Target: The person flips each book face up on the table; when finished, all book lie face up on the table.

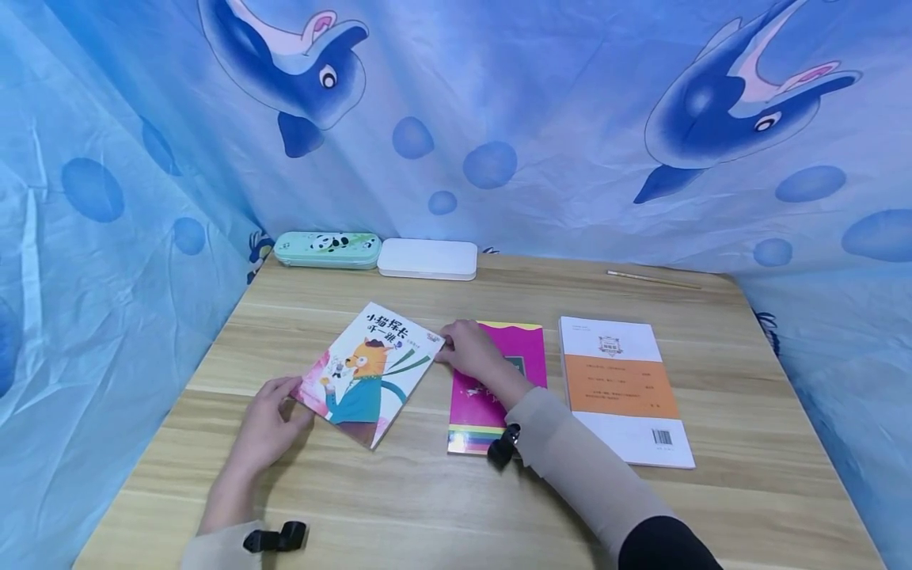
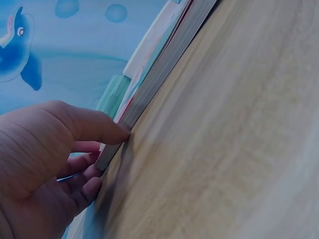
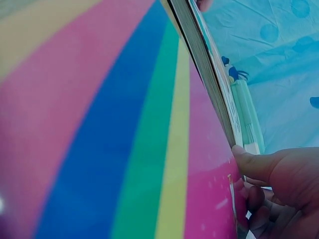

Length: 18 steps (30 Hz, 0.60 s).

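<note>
A picture book (image 1: 370, 378) with a cat in a teal coat on its cover lies slanted at the left of the table, face up. My left hand (image 1: 265, 427) grips its left corner, and the left wrist view shows the thumb (image 2: 102, 127) against the page edges. At the opposite, right-hand corner my right hand (image 1: 473, 350) pinches the same book between thumb (image 3: 254, 162) and fingers. The right forearm passes over a magenta book (image 1: 466, 404) with rainbow stripes and hides part of it.
A white book with an orange band (image 1: 616, 385) lies to the right, partly under the right sleeve. Along the back edge are a green panda pencil case (image 1: 328, 250), a white case (image 1: 427, 260) and a thin stick (image 1: 651, 279). A blue dolphin curtain (image 1: 556, 103) hangs behind.
</note>
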{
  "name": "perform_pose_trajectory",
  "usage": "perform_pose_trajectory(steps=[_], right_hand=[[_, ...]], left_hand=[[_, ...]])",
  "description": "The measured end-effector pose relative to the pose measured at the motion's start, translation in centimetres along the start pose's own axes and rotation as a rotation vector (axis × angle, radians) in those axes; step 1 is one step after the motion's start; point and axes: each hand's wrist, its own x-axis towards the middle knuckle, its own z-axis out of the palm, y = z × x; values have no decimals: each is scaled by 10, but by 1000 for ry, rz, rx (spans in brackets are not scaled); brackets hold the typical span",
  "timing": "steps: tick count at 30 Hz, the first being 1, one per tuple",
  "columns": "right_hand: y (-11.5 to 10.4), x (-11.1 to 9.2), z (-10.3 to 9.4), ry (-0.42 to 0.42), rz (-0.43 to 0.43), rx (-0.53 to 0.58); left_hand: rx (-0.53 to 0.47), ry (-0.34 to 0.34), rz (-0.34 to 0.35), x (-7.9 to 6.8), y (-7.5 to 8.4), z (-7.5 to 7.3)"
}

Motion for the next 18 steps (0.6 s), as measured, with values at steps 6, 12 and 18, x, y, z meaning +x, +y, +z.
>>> perform_pose_trajectory(steps=[6,12,18], right_hand=[[0,3,-1,9,-34,-18],[-1,4,-1,30,-23,-19],[-6,5,0,20,-13,-57]], left_hand=[[-6,-17,-25,-3,0,-1],[-28,-30,-22,-7,1,1],[5,-61,-29,-10,3,4]])
